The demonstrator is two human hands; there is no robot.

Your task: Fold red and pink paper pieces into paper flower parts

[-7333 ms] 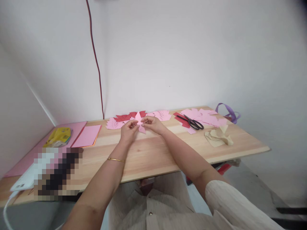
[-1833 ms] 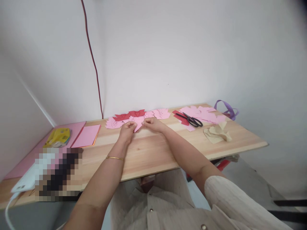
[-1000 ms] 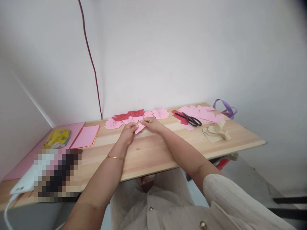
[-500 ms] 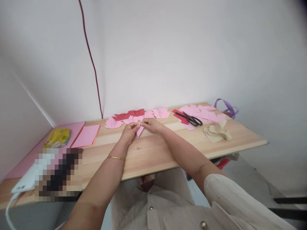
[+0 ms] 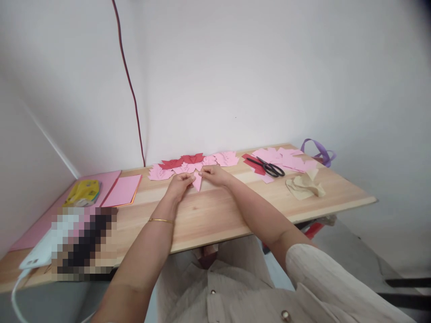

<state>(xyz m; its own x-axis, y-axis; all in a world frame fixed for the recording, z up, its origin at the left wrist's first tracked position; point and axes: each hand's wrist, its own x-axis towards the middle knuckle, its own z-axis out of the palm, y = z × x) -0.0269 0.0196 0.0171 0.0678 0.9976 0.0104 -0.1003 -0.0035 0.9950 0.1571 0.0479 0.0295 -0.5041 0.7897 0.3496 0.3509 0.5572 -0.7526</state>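
Observation:
Between my two hands is a small folded piece of pink paper (image 5: 197,182), its pointed end toward me. My left hand (image 5: 182,184) pinches its left edge with thumb and fingertips. On the other side, my right hand (image 5: 213,175) grips the upper right edge, fingers bent over it. Just behind my hands, cut pink paper pieces (image 5: 160,172) with notched edges lie in a row against the wall. Among them are red paper pieces (image 5: 192,158) cut alike.
Black scissors (image 5: 268,168) rest on red and pink paper pieces (image 5: 292,160) at the right. Nearer sits crumpled beige paper (image 5: 305,185), with a purple ribbon (image 5: 319,151) behind. Pink sheets (image 5: 123,189), a yellow packet (image 5: 82,193) and a white power strip (image 5: 37,258) occupy the left.
The pink paper has turned so more of its face shows. My left hand has shifted slightly left, widening the gap between my hands.

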